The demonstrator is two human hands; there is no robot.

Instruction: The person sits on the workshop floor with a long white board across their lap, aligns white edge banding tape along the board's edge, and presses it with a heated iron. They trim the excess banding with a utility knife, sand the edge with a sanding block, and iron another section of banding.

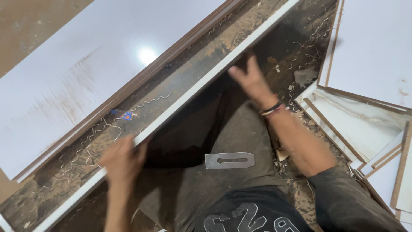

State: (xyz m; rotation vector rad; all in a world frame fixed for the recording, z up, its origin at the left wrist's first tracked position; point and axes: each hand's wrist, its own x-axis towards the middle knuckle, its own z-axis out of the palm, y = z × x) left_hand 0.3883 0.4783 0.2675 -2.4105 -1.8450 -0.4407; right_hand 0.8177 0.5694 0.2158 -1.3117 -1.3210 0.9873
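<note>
A long white-edged board runs diagonally from lower left to upper right, standing on its edge over my lap. My left hand grips its lower part near the white edge. My right hand is higher up, fingers spread, pressed against the board's near side below the edge. A flat grey metal plane blade with a slot lies on my trouser leg between my arms. My right wrist wears several bands.
A large white laminated sheet lies at the upper left. Stacked white panels and offcuts sit at the right. Curly shavings and sawdust cover the dirty floor. A small blue scrap lies among them.
</note>
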